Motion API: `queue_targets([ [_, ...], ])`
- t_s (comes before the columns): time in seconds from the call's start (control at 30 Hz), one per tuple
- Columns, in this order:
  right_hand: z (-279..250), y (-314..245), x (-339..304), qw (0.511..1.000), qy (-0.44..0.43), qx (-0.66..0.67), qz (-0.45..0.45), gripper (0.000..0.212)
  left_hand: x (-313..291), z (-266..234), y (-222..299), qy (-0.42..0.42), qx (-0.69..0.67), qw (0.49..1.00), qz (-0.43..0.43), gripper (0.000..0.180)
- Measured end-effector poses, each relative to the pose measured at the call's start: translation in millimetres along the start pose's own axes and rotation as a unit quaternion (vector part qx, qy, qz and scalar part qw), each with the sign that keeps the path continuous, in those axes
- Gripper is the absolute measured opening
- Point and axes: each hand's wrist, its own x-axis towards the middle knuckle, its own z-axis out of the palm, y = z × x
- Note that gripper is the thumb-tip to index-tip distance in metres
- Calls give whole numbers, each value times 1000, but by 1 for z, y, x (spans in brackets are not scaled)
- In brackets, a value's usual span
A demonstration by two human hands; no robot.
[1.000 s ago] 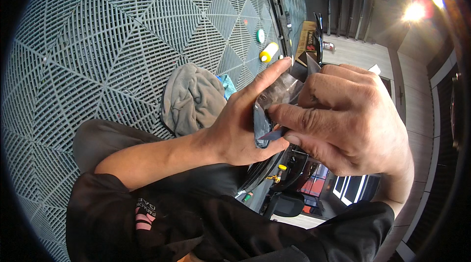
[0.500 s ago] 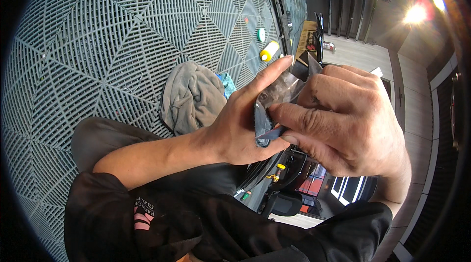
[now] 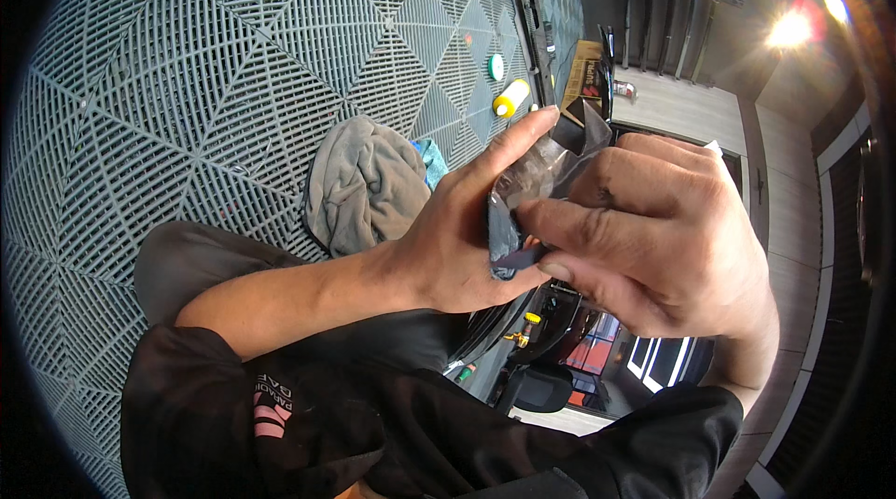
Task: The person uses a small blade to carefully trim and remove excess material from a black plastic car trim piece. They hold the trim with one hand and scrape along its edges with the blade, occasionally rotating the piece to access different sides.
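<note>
The grey grid-tile floor [image 3: 233,60] fills most of the view, its ribbed squares bending toward the rim. Against it, low in the picture, sits the person's black sleeve [image 3: 308,424], with a second dark sleeve at the lower right.

Next in size are the 2 hands, raised close to the camera. The right hand [image 3: 653,247] is curled over from the right, its thumb and forefinger pinching the lower edge of a small clear plastic bag [image 3: 537,177] with something dark inside; what that dark thing is I cannot tell. The left hand [image 3: 462,238] comes up from the bare forearm, palm cupped behind the bag and forefinger stretched up along its left side, so the bag is gripped between both hands, touching each.

Behind the left wrist, a crumpled grey cloth [image 3: 364,183] lies on the floor, with a scrap of blue cloth [image 3: 431,158] just beside its right edge.

Farther off, near the top, a yellow bottle [image 3: 511,99] lies on its side, and a small round green-and-white lid [image 3: 497,67] sits just above it. A brown cardboard box [image 3: 583,79] stands near the wall to their right.
</note>
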Motion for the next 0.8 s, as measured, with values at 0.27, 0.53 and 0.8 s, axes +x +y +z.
queue_targets([
  [0.27, -1, 16, 7, 985, 18, 147, 89, 20, 2, -1, 2, 3, 69, 998, 12, 99],
  [0.53, 15, 16, 6, 989, 24, 137, 44, 21, 1, -2, 6, -26, 7, 999, -31, 99],
  [0.8, 16, 19, 4, 992, 16, 123, 31, 24, 1, -1, 6, -17, 35, 999, -11, 99],
])
